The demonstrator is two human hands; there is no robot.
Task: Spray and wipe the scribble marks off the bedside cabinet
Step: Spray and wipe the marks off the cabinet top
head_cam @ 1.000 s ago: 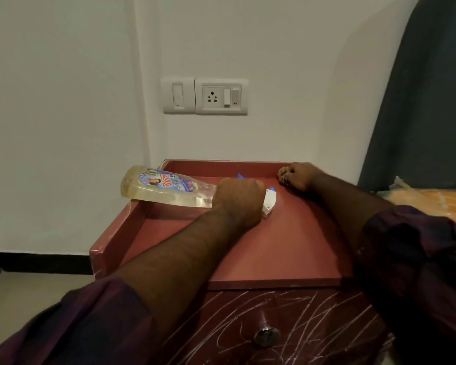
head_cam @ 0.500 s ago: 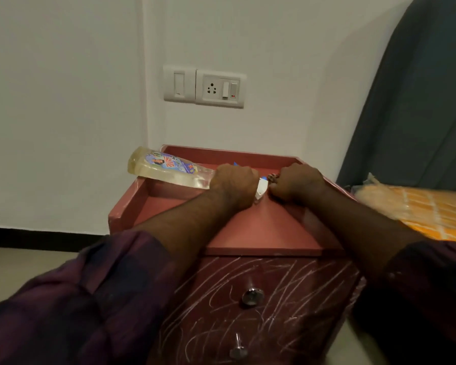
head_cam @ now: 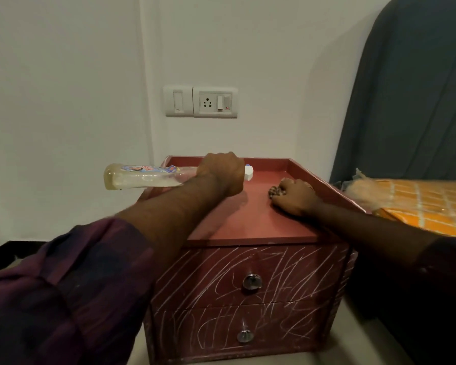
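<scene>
Against the white wall, the cabinet (head_cam: pixel 248 222) bears its scribble marks (head_cam: pixel 287 272) on the drawer fronts, below both hands: the left hand (head_cam: pixel 221 172) wraps its fingers round the spray bottle (head_cam: pixel 142 177), level above the cabinet's top, nozzle rightward, while the right hand (head_cam: pixel 295 197) curls round a small dark wad (head_cam: pixel 273 191).

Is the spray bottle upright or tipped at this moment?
Tipped on its side: the left hand grips the spray bottle roughly level above the cabinet top, base pointing left, white nozzle pointing right.
</scene>
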